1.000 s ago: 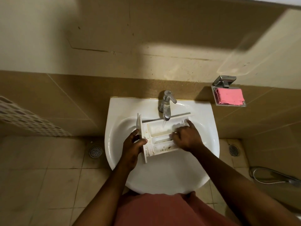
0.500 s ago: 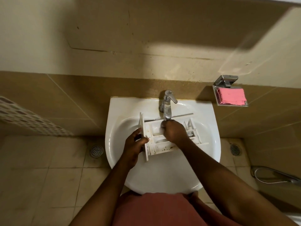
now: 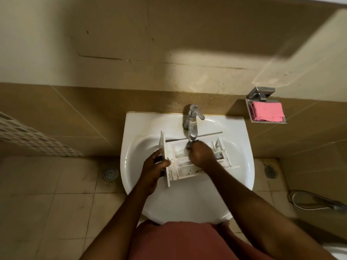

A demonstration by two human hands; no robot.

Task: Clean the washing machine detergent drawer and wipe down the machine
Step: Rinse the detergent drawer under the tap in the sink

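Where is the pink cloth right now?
In the head view, the folded pink cloth lies in the shiny metal wall dish on the right, fixed to the brown tiles beside the white basin, right of the chrome tap.

White speckled detergent drawer (image 3: pixel 185 168) over sink (image 3: pixel 187 203)

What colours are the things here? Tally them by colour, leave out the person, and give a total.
White: 3, the white ceramic sink, white plastic detergent drawer, white perforated basket.
Silver: 5, the chrome tap, steel wall dish, two round floor drains, metal spray hose.
Pink: 1, the folded pink cloth.
Total: 9.
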